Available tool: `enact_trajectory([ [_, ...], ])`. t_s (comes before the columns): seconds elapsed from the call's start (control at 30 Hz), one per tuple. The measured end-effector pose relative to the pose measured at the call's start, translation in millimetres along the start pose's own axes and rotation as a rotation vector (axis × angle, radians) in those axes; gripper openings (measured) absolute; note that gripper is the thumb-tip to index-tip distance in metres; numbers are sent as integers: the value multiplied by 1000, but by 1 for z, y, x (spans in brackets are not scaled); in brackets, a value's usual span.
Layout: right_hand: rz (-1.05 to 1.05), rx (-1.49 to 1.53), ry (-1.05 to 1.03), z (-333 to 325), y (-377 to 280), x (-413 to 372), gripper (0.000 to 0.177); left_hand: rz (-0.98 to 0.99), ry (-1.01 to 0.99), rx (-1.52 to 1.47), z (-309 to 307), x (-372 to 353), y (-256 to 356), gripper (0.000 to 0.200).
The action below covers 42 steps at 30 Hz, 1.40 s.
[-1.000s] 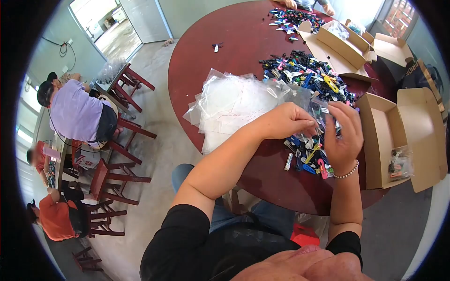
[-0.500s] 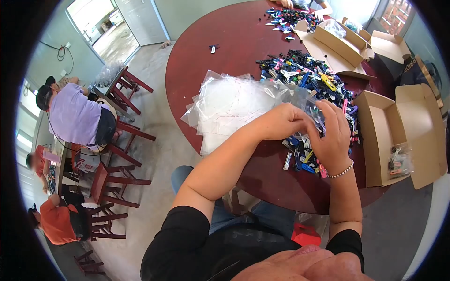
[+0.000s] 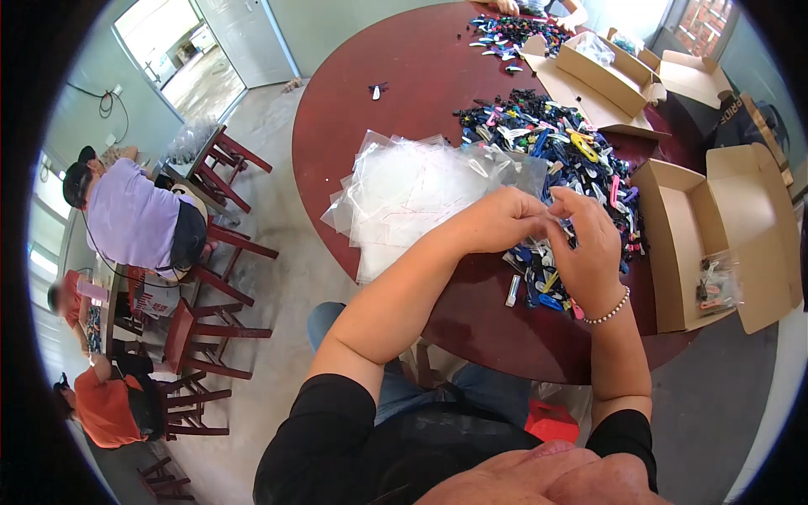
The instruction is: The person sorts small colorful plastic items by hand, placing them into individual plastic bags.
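Note:
My left hand [image 3: 515, 220] is closed, its fingertips pinched at the near edge of a clear plastic bag [image 3: 523, 171]. Close against it, my right hand [image 3: 587, 244] has its thumb and fingers bent together at the same edge. The bag lies between the stack of clear bags [image 3: 396, 189] and the pile of colourful hair clips [image 3: 589, 160]. Both hands are over the near part of the pile. A pale clip [image 3: 512, 290] lies near the table's front edge.
An open cardboard box [image 3: 673, 252] with a small filled bag [image 3: 717, 284] stands right. More boxes [image 3: 610, 76] and a co-worker's hands are at the far side. A dark clip [image 3: 376, 91] lies on the round red table [image 3: 337, 109]. Several people sit left.
My right hand's fingers have curled in towards my left fingertips. The clear bag has shifted slightly left and flatter. The view has shifted a little.

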State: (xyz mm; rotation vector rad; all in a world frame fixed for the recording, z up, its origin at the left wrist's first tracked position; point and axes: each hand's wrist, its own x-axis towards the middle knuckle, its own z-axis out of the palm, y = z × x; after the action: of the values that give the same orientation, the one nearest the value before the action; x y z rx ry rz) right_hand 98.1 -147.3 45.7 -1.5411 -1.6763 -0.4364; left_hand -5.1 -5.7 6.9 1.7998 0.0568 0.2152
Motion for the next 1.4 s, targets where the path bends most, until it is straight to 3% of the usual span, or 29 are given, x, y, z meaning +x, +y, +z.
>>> enact_trajectory([
  [0.1, 149, 11, -6, 3, -1, -7, 35, 36, 43, -191, 6, 0, 4, 27],
  [0.23, 190, 23, 85, 6, -3, -5, 40, 7, 22, -193, 3, -1, 9, 30],
  [0.33, 312, 198, 136, 6, -7, -3, 43, -10, 39, -205, 4, 0, 7, 31],
  [0.43, 296, 144, 13, 4, -3, -4, 47, 11, 29, -177, 2, 1, 5, 32],
  [0.53, 134, 202, -42, 9, 2, -4, 50, 7, -4, -91, 1, 2, 4, 32],
  [0.6, 144, 208, -64, 8, 3, -3, 48, 145, -3, -44, 1, 2, 4, 33],
  [0.7, 153, 240, -84, 9, 8, -6, 44, 4, 13, -39, 2, 1, 6, 37],
  [0.83, 142, 247, 6, 5, 11, -11, 39, 103, 41, -193, 7, 1, 3, 41],
  [0.97, 151, 228, 34, -8, 8, -8, 40, -4, 92, -73, 2, -1, 10, 47],
  [1.13, 113, 235, -207, -14, -6, 2, 54, 54, 168, -90, 3, -2, 13, 43],
  [1.23, -25, 147, -181, -14, -1, 4, 57, 96, 175, 22, 4, -5, 18, 37],
  [1.4, 43, 153, -165, -16, 5, 1, 56, 62, 140, 39, 4, -6, 21, 34],
])
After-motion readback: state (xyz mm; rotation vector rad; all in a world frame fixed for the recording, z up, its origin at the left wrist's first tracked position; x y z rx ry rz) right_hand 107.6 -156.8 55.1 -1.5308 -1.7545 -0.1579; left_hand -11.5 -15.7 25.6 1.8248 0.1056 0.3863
